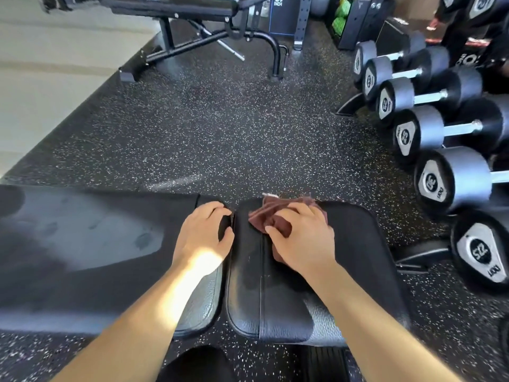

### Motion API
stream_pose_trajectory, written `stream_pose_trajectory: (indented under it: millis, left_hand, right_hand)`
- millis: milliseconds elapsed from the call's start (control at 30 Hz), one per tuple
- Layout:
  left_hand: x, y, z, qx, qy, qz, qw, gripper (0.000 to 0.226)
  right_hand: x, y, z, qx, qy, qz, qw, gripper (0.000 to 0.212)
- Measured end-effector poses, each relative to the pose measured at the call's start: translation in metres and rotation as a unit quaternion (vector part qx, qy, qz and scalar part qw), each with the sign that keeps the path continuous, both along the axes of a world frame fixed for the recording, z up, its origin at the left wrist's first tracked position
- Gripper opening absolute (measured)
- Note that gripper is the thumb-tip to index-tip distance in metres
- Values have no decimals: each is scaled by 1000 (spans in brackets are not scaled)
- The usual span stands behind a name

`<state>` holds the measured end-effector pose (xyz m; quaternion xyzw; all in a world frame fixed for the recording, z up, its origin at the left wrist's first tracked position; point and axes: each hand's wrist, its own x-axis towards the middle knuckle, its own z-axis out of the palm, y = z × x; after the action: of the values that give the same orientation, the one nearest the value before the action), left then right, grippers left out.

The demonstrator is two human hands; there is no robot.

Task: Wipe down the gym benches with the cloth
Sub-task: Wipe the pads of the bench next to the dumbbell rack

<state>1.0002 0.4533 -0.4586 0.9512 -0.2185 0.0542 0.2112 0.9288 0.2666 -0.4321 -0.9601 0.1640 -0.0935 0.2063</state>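
At 6 o'clock, nearest the camera, a dark-clothed leg [198,365] shows, w/ both bare forearms stretched fwd past it. They end on the surface [275,312], a black padded bench lying across the view in two parts. The long pad [82,244] runs off to 9 o'clock and the short pad [358,257] lies toward 3 o'clock, w/ a narrow gap btwn them at centre.

The left hand [205,235] rests on the long pad's end right at the gap. Its fingers curl over the far corner and the thumb hooks the edge, so it grips that pad end. The right hand [300,238] is on the short pad just across the gap, palm down, fingers bent and bunching the cloth [275,219]. The cloth is maroon and crumpled. It lies on the short pad's far-left part and sticks out from under the fingers toward 12 o'clock. The long pad has a pale sheen w/ dull smudges.

Beyond the surface, a black speckled rubber floor [220,133] fills the middle. At 2–4 o'clock is a row of dumbbells [451,180] on a rack, numbered end caps facing the camera. Far off at 12 o'clock stands a second bench [176,9] on a black frame. At 1 o'clock is a person in black [473,28], only partly in view.
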Motion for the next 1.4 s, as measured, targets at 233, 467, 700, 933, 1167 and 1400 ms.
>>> stream_pose_trajectory:
  millis: [233,467,700,933,1167,1400]
  left_hand:
    - [2,0,-3,-4,-7,3,1000,32]
    - [4,1,-4,-1,0,-2,1000,32]
    - [17,-4,-1,33,9,-42,999,37]
    - [34,-25,-1,48,13,-49,998,33]
    - [34,-28,10,61,63,-31,996,43]
    - [35,-29,13,91,70,-30,993,44]
  right_hand:
    - [35,6,4,8,22,-28,999,27]
    - [60,8,6,22,28,-2,999,24]
    - [61,3,14,28,60,25,997,25]
    - [56,-37,15,11,66,-36,997,21]
    - [46,-103,25,27,126,-123,984,29]
    - [68,-51,18,45,128,0,991,29]
